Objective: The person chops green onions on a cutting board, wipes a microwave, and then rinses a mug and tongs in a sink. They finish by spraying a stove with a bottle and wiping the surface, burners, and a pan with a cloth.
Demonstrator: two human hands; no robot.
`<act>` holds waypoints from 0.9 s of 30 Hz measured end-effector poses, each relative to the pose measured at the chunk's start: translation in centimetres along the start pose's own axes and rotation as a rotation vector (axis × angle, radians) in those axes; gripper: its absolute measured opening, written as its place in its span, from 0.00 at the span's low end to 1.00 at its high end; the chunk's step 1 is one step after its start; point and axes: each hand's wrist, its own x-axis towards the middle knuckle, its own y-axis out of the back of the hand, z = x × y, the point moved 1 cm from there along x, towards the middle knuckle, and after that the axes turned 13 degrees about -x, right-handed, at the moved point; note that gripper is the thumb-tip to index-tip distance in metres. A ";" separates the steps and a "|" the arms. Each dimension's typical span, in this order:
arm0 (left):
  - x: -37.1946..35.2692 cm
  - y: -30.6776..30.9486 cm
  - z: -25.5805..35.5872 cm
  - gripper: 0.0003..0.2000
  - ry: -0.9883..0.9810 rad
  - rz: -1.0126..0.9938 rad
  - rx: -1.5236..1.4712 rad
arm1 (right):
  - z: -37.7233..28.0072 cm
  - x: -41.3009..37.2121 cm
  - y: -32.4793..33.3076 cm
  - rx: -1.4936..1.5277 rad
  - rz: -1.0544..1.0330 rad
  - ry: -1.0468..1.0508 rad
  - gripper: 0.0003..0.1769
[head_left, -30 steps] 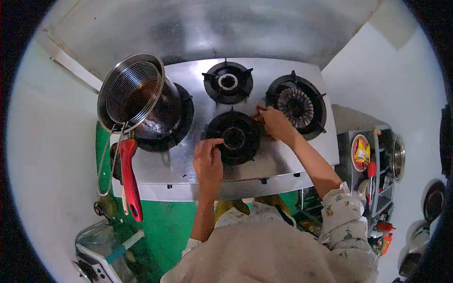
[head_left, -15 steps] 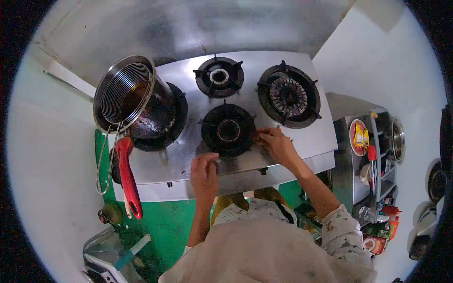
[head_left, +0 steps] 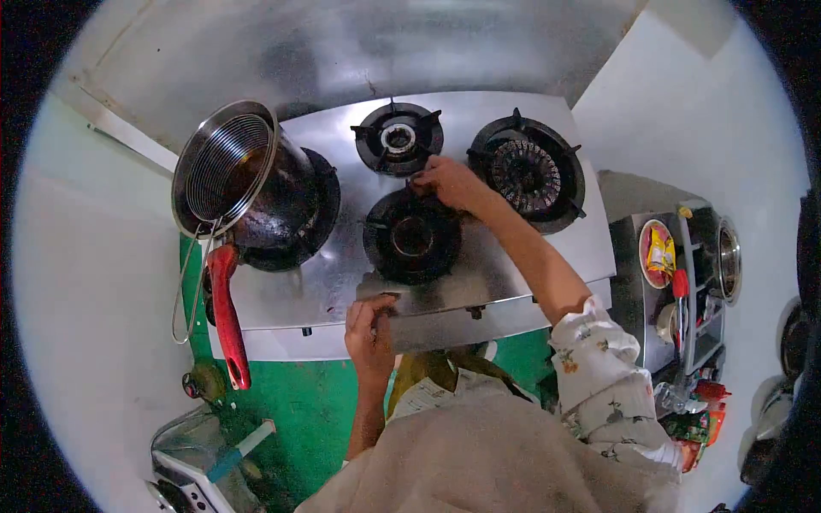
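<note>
My right hand (head_left: pixel 446 182) reaches across the stove top, over the gap between the front middle burner (head_left: pixel 412 238) and the rear middle burner (head_left: pixel 398 138). Its fingers are closed and bent down by the front burner's back rim; what they hold, if anything, is hidden. At the stove's front edge is my left hand (head_left: pixel 370 333), fingers loosely bent, thumb apart, nothing visible in it. The stove top (head_left: pixel 500 265) is shiny metal with dark marks in front of the burner.
A deep dark pot (head_left: pixel 278 201) stands on the left burner, with a wire strainer basket (head_left: pixel 227 162) tilted in its mouth and a red handle (head_left: pixel 224 299) pointing toward me. At right are a large burner (head_left: pixel 526 175) and a side shelf with a red plate (head_left: pixel 657 256) bearing a yellow packet.
My right hand has moved from the right side of the front middle burner to its back rim. My left hand has shifted slightly down, staying near the front edge.
</note>
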 end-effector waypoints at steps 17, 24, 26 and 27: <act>-1.3 1.5 -0.2 0.12 0.117 0.003 -0.034 | -6.4 -13.3 0.6 -0.097 0.185 -0.417 0.25; -3.4 1.0 1.3 0.13 0.069 0.070 -0.059 | -12.0 -16.4 0.3 0.277 0.183 -0.605 0.20; -4.6 1.0 1.8 0.13 0.155 0.095 -0.049 | -13.7 -16.8 -0.1 0.547 0.119 -0.788 0.19; -5.2 0.8 1.9 0.13 0.157 0.103 -0.043 | -14.5 -17.1 -0.4 0.205 0.187 -0.556 0.18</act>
